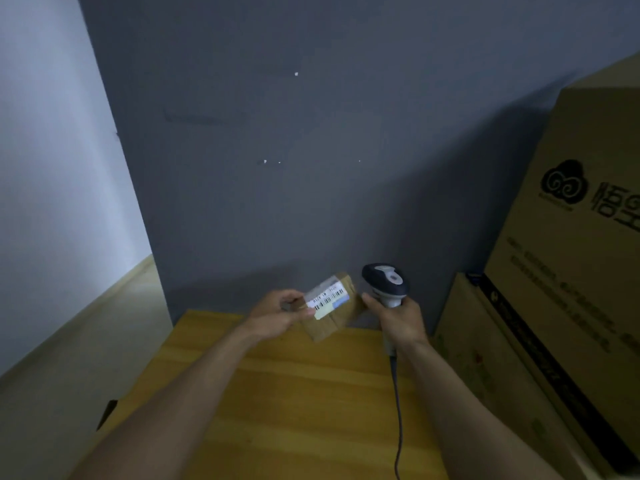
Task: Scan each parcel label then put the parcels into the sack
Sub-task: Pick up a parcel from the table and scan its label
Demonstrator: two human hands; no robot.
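Observation:
My left hand [277, 315] holds a small brown cardboard parcel [329, 322] above the far edge of the wooden table [294, 393]. A white barcode label [327, 299] on the parcel's top faces up and toward me. My right hand [398, 318] grips a dark blue and grey handheld scanner [384, 280], whose head sits just right of the parcel and points toward the label. The scanner's cable [398, 410] trails down along my right forearm. No sack is in view.
A grey wall [294, 150] stands right behind the table. Large stacked cardboard boxes [571, 271] crowd the right side, touching the table's edge. To the left lies bare floor [86, 341] and a pale wall.

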